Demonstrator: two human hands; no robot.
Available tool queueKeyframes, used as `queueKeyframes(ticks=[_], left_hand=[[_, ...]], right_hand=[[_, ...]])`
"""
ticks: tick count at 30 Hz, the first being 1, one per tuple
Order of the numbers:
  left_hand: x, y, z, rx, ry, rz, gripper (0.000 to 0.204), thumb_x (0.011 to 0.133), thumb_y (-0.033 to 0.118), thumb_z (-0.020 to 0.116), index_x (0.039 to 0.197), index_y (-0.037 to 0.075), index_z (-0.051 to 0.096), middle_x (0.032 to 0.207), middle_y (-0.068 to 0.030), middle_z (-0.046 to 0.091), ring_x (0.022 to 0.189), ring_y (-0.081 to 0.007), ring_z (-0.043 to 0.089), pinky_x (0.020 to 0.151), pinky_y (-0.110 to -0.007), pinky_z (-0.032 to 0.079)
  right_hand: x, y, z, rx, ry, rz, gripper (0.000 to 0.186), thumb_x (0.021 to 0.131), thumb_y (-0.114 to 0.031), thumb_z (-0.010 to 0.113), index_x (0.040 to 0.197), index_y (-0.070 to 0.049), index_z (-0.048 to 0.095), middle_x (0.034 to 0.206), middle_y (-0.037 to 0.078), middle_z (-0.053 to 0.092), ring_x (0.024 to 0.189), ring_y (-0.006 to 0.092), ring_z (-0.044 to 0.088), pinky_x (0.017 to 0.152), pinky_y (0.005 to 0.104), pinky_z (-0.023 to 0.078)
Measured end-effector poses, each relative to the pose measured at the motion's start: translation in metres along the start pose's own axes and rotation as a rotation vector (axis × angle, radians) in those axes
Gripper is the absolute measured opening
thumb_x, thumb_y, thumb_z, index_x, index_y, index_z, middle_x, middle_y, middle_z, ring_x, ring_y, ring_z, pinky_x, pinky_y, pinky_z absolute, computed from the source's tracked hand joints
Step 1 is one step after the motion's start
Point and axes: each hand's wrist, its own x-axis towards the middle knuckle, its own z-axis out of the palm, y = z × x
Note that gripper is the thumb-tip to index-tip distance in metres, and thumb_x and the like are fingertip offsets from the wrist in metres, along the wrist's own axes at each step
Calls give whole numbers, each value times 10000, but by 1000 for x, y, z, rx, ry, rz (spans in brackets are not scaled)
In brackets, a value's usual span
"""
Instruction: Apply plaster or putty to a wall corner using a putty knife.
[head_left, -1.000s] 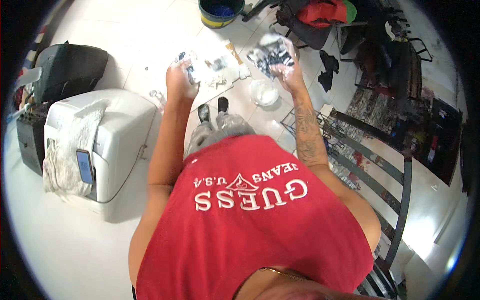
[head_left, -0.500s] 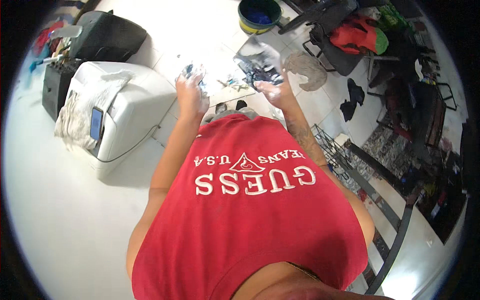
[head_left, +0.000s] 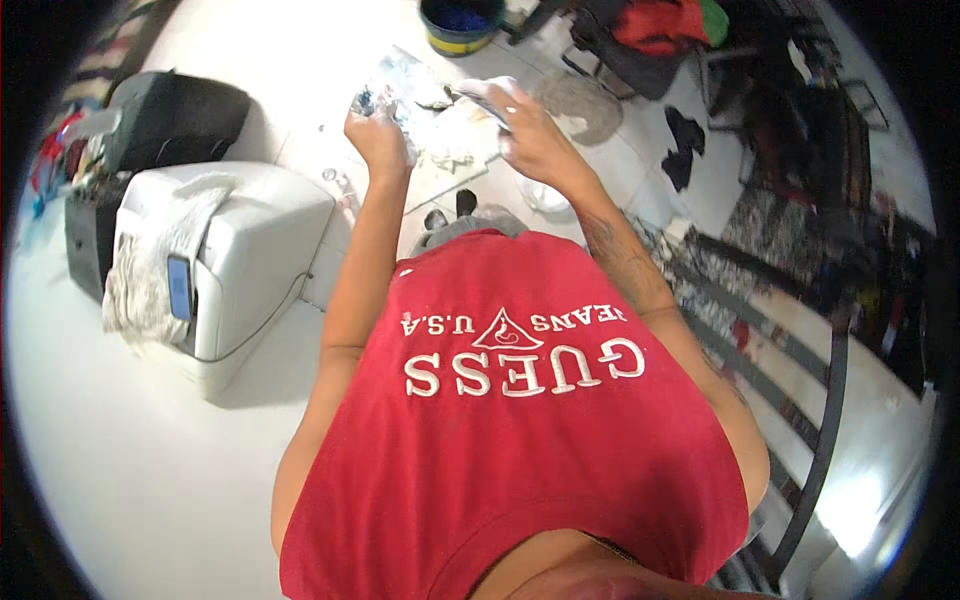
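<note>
My left hand [head_left: 378, 140], smeared with white, is closed around a crumpled, blue-and-white wet-looking piece [head_left: 372, 100], its kind unclear. To its right my right hand [head_left: 525, 125], also whitened, grips a thin flat panel [head_left: 487, 103], now seen nearly edge-on. Between and beyond the hands lies a pale flat board [head_left: 405, 72], with a small dark item [head_left: 435, 97] near its right side. Whitish scraps [head_left: 450, 158] are scattered below, close to my feet. Glare washes out part of this area.
A dark bucket [head_left: 462, 42] with a yellow band and blue inside stands ahead. Right of my hands lie a grey-beige crumpled cloth [head_left: 580, 108] and black cloth pieces [head_left: 684, 140]. At left stands a white appliance [head_left: 260, 225] bearing a towel [head_left: 150, 270] and phone [head_left: 179, 287].
My right hand has moved left, toward my left hand. Its panel has turned from showing its smeared, shiny face to nearly edge-on. The view has shifted, and the pale board now shows.
</note>
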Motion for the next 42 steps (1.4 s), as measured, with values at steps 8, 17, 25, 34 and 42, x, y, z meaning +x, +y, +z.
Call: queueKeyframes(ticks=[8, 17, 25, 34, 42], left_hand=[[-29, -14, 7, 291, -236, 15, 94, 720, -4, 505, 769, -71, 550, 668, -57, 551, 578, -107, 467, 542, -233, 386], [-36, 1, 3, -142, -351, -511, 180, 719, -30, 422, 880, -43, 503, 702, -91, 538, 575, -153, 530, 520, -249, 450], [-55, -12, 14, -356, -300, -751, 217, 724, -57, 374, 915, -46, 475, 817, -112, 534, 685, -188, 556, 627, -268, 479], [-63, -25, 47, 213, -340, -83, 67, 734, 31, 504, 745, -28, 534, 518, 1, 440, 385, -59, 328, 332, -218, 238], [-49, -51, 40, 325, -389, -49, 131, 728, 38, 515, 787, -70, 560, 647, -74, 553, 583, -118, 455, 542, -246, 377]], right_hand=[[-44, -27, 6, -79, -301, 226, 589, 577, 87, 423, 1096, -190, 451, 1105, 218, 393, 900, 348, 481, 743, 366, 412], [-77, 12, -45, 766, -31, 262, 608, 604, 137, 393, 1151, -127, 377, 1082, 95, 461, 1026, 206, 430, 848, 284, 371], [-116, 58, -12, -21, -138, 347, 597, 605, 84, 437, 1170, -85, 347, 1185, 214, 318, 1088, 372, 326, 912, 343, 284], [-82, 9, -40, -134, 79, 188, 574, 601, 83, 418, 1157, -50, 365, 1079, 226, 405, 1014, 358, 394, 866, 358, 328], [-83, 16, 6, -67, -81, 303, 540, 607, 104, 438, 1083, -149, 469, 913, 168, 445, 841, 327, 475, 742, 360, 394]])
